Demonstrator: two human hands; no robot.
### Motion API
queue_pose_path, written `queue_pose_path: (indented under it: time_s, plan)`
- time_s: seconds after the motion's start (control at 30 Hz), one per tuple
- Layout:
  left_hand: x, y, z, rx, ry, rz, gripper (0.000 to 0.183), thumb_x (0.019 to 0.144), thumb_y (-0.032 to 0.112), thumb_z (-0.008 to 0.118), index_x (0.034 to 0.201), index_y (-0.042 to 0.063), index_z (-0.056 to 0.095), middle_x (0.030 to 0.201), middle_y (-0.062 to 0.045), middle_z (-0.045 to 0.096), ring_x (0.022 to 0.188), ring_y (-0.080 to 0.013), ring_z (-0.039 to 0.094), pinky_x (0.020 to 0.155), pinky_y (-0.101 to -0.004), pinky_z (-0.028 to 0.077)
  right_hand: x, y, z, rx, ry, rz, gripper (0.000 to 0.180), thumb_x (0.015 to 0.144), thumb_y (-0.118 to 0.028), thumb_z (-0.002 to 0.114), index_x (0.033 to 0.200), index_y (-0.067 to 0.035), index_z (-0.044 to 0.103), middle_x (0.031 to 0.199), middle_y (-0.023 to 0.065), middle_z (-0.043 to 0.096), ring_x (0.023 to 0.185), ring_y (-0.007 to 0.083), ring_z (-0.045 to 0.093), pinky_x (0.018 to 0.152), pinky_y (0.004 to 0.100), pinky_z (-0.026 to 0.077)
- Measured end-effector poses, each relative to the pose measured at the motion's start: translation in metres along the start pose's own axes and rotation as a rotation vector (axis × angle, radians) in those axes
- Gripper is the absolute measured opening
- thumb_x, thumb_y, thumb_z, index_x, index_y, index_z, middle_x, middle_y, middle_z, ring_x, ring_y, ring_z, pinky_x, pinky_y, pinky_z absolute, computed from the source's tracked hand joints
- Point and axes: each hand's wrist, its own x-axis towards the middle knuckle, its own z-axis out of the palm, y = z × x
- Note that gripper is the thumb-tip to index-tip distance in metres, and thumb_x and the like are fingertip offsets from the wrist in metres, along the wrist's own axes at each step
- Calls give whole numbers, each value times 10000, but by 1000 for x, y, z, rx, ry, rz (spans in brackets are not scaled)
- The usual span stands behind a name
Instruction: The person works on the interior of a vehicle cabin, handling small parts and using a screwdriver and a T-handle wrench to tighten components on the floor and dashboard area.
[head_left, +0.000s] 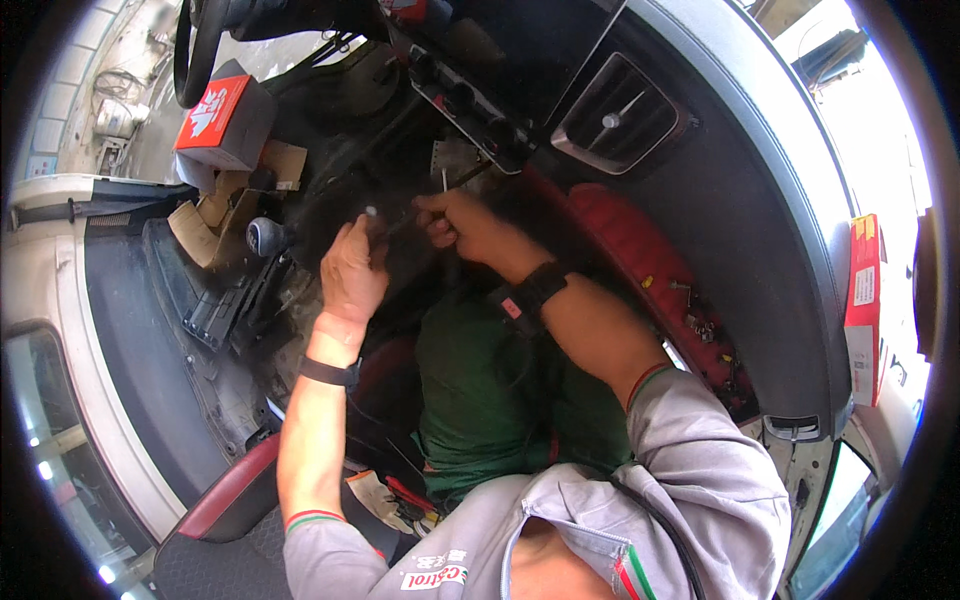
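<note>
My left hand (354, 264) is raised in front of me beside the gear shift knob (267, 236), its fingers bent near a small pale round piece (371, 211); the dimness hides whether it grips that piece. Across from it, my right hand (451, 223) has its thumb and forefinger pinched together by a thin light-coloured rod (444, 178), below the climate control panel (480, 112). Whether the rod is in those fingers is unclear. The two hands are apart, over the dark opened area at the car's centre console.
Small screws and clips lie on the red dashboard trim (637, 232). A red and grey box (225, 120) stands beyond torn cardboard (196, 231). Work gloves (375, 499) and red-handled pliers (407, 493) lie by the seat (232, 487). The steering wheel (196, 56) is at upper left.
</note>
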Motion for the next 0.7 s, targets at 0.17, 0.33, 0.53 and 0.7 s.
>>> queue_pose_path:
  time_s: [0.17,0.33,0.53,0.7]
  plan:
    - [-16,-20,-15,130,-41,37,286,834,201,710,1039,23,622,916,-156,630,818,-367,625,667,-410,514,8,3,-12,-34,20,-26,144,965,-159,578,895,-34,569,745,14,528,543,61,401,427,222,285]
    - [-13,5,-10,-1556,-382,-1379,498,901,577,564,1111,126,591,897,-77,626,719,-206,588,484,-240,380,1,-2,-8,-46,18,-29,145,958,-161,589,899,-31,568,747,17,530,543,57,401,426,223,287]
    - [-6,0,13,-1847,-156,-1168,243,927,322,615,1111,166,586,937,-19,643,838,-188,605,583,-276,445,-4,-3,-3,-30,49,0,129,945,-157,596,889,-51,548,741,17,518,538,58,390,423,221,285]
    - [10,-23,28,-487,-14,-287,245,805,-66,619,1016,51,573,922,-66,654,877,-225,629,714,-353,500,3,4,-1,-17,48,5,125,901,-151,635,840,-70,563,722,23,549,502,66,393,426,204,252]
